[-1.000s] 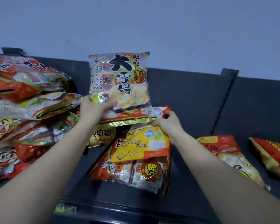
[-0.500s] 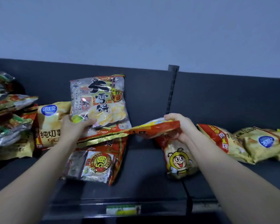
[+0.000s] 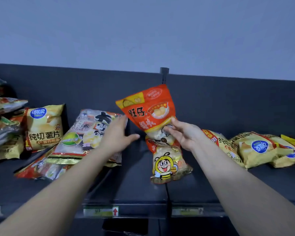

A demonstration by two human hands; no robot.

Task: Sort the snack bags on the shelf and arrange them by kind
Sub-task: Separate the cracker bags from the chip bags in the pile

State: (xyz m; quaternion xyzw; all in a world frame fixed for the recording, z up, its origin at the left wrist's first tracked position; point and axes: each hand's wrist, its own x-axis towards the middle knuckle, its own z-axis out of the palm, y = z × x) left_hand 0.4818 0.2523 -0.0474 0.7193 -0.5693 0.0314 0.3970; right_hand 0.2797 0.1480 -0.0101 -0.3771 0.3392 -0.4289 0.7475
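**Head view.** I see the right hand [image 3: 184,133] just to the 3 o'clock side of centre. Its fingers are curled round the lower part of an orange-red snack bag [image 3: 146,108]. The bag is held clear above the dark shelf [image 3: 134,184], with its top tilted toward 11 o'clock.

At 6 o'clock of the held bag, a bee-cartoon snack bag [image 3: 167,165] lies on the shelf, its upper end hidden behind the held bag.

The left hand [image 3: 117,133] is at 9 o'clock of the held bag, fingers straight and thumb spread, gripping nothing. It rests on the right edge of a large rice-cracker bag [image 3: 85,133]; whether its fingertips also touch the orange-red bag I cannot tell.

The rice-cracker bag lies slanted on other packets. At 9 o'clock of it stands a yellow potato-chip bag [image 3: 44,126], and beyond that a pile of mixed bags [image 3: 2,116]. At 3 o'clock of the right hand lie several yellow chip bags [image 3: 259,150]. A price label [image 3: 100,211] sits on the shelf's front edge at 6 o'clock.
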